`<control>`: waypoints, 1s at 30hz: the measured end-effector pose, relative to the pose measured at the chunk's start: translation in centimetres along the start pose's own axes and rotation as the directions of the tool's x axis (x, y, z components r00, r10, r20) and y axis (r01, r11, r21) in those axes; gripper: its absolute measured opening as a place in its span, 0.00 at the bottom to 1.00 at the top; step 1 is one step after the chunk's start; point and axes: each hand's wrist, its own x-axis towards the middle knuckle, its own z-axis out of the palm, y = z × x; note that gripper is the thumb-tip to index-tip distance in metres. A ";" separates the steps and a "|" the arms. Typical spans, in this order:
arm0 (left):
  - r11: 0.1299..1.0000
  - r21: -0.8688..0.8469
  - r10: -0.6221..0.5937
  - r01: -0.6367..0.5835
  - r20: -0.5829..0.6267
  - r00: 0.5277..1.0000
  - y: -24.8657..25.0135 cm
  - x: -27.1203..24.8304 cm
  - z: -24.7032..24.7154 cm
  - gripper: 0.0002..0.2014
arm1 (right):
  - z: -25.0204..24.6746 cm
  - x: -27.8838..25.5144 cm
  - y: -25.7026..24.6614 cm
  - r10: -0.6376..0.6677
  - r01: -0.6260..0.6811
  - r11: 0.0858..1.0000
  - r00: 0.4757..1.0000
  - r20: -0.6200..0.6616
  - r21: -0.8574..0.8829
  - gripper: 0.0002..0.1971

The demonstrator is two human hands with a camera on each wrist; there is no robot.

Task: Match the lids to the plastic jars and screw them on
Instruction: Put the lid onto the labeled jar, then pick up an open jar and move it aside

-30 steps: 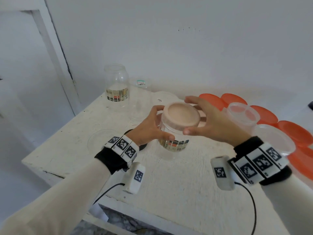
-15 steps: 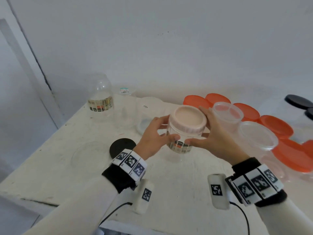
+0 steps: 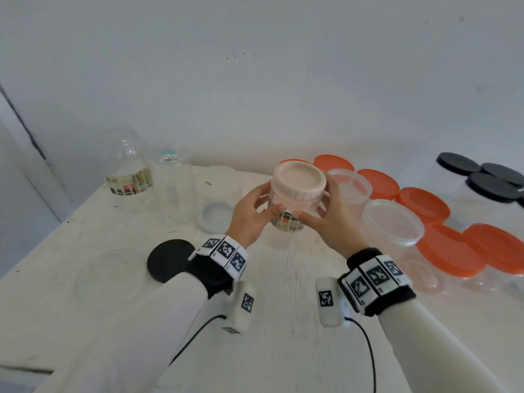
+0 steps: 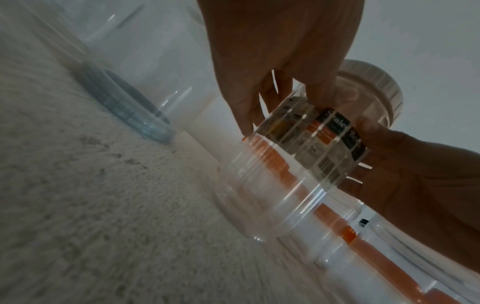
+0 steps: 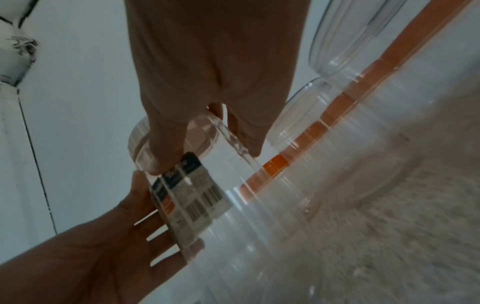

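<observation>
A clear plastic jar [image 3: 286,219] with a printed label carries a pale pink ribbed lid [image 3: 297,177]. Both hands hold it just above the white table [image 3: 283,321], a little tilted. My left hand [image 3: 265,205] grips the jar body from the left, thumb on the label. My right hand [image 3: 320,214] grips it from the right, thumb just under the lid. The left wrist view shows the jar [image 4: 298,164], the lid [image 4: 376,88] and my left hand [image 4: 280,115] curled around it. The right wrist view shows the jar [image 5: 233,195] with my right hand [image 5: 205,156] on it.
A black lid [image 3: 170,260] and a flat clear lid [image 3: 110,276] lie at front left. An upturned labelled jar [image 3: 127,168] and other clear jars [image 3: 215,205] stand behind. Open tubs [image 3: 392,222], several orange lids [image 3: 450,251] and black-lidded jars [image 3: 482,180] crowd the right.
My right thumb has slid from the lid's rim down to the jar just below it. Both hands have carried the jar farther back, next to the open tubs.
</observation>
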 end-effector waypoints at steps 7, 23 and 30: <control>1.000 -0.019 -0.011 0.010 -0.034 0.999 -0.5 1.1 0.8 0.33 | -0.6 1.7 0.7 0.034 -0.033 0.999 0.999 0.001 -0.030 0.46; 0.965 0.262 -0.022 0.022 -0.004 1.000 0.9 -1.7 -2.1 0.18 | -0.5 2.7 1.0 -0.049 0.054 0.990 0.998 0.035 -0.130 0.41; 0.826 0.563 -0.063 0.018 0.061 0.996 2.3 -6.3 -11.1 0.11 | 0.3 2.6 -0.8 -0.204 0.155 0.848 0.978 -0.043 -0.507 0.39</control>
